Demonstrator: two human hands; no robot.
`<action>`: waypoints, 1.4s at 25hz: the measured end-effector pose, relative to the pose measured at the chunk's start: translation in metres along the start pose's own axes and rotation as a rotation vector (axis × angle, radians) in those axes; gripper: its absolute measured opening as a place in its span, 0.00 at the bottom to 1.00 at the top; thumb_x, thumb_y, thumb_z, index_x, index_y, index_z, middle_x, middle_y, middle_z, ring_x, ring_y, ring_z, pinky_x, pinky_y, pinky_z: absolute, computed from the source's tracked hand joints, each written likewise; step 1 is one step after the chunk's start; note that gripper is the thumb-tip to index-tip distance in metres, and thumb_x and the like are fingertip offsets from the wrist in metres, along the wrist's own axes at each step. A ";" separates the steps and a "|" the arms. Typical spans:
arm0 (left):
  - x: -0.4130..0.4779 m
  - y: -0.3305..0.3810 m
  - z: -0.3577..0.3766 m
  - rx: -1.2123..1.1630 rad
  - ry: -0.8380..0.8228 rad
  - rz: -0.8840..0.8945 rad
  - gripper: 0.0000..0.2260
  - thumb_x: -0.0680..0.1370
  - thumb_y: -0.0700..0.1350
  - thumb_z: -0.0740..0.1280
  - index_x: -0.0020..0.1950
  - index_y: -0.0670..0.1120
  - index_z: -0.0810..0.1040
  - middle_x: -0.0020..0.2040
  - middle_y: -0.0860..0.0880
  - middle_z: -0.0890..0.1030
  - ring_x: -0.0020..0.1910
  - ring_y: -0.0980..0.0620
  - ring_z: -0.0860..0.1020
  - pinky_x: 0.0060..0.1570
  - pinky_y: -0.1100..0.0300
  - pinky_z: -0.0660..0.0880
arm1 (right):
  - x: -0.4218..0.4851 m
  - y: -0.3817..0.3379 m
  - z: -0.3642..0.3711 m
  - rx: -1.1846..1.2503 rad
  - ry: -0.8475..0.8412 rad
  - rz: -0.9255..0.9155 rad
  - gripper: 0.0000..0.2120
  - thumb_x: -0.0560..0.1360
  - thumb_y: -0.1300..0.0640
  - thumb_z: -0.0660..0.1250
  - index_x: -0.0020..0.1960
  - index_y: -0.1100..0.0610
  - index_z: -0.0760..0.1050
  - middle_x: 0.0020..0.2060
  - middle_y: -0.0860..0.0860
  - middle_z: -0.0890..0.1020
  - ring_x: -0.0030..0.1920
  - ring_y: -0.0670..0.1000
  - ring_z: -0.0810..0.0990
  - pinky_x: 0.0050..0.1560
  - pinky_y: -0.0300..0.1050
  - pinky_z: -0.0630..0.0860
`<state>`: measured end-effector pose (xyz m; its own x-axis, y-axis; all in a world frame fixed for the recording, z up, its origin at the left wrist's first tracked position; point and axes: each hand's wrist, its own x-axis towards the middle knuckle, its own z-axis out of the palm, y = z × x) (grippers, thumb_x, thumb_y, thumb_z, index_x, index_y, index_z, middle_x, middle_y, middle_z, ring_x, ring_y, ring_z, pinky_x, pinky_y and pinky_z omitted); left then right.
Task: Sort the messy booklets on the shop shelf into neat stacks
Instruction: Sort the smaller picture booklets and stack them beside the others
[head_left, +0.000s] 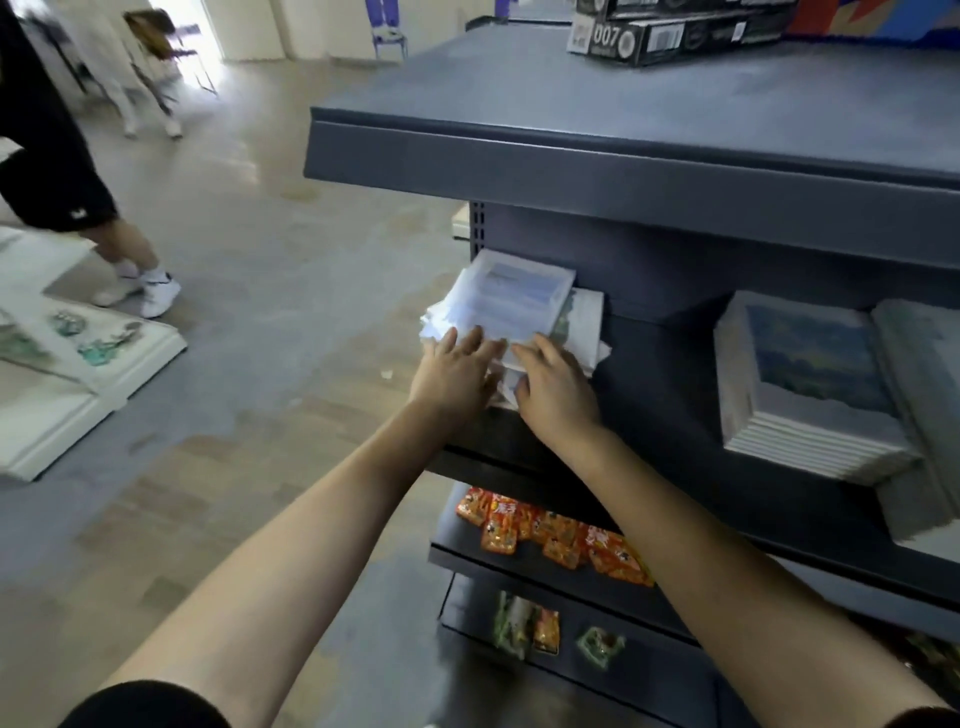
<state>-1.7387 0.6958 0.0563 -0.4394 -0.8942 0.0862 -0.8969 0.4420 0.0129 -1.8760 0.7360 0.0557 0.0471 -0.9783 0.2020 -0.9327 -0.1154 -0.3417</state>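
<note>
At the centre of the frame, the messy booklets (519, 299) lie on the middle board of a grey metal shelf (571, 166). The left hand (457, 371) rests flat on them with straight fingers. The right hand (556, 395) lies beside it on the pile; if it pinches, I cannot tell. A neat stack (810, 389) stands at the right, orange snack packets (556, 538) are below, and a worn grey floor (270, 291) is at the left.

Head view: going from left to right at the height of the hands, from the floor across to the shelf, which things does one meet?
picture panel on the floor → left hand → right hand → neat stack of booklets
</note>
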 end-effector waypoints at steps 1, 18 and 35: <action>0.001 0.000 0.000 0.009 0.001 0.001 0.23 0.81 0.50 0.56 0.75 0.50 0.58 0.75 0.44 0.59 0.72 0.41 0.59 0.68 0.46 0.58 | 0.004 -0.002 0.000 -0.013 0.004 -0.003 0.20 0.76 0.60 0.62 0.68 0.57 0.69 0.67 0.56 0.68 0.65 0.59 0.68 0.64 0.48 0.64; -0.034 -0.024 -0.001 -0.009 0.205 0.359 0.12 0.70 0.52 0.57 0.43 0.46 0.75 0.38 0.51 0.78 0.37 0.48 0.79 0.24 0.60 0.70 | -0.043 -0.010 -0.020 -0.305 0.086 -0.300 0.17 0.64 0.53 0.73 0.53 0.50 0.80 0.47 0.47 0.83 0.50 0.56 0.77 0.51 0.51 0.72; -0.032 -0.027 -0.010 0.106 0.084 -0.024 0.13 0.76 0.42 0.60 0.57 0.54 0.76 0.50 0.49 0.82 0.50 0.44 0.78 0.47 0.58 0.64 | -0.027 0.040 -0.014 -0.233 0.107 -0.140 0.23 0.70 0.62 0.70 0.63 0.50 0.75 0.62 0.51 0.78 0.62 0.56 0.75 0.61 0.51 0.69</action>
<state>-1.6998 0.7125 0.0629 -0.4164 -0.8931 0.1702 -0.9091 0.4069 -0.0892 -1.9194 0.7601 0.0497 0.1544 -0.9305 0.3322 -0.9774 -0.1929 -0.0861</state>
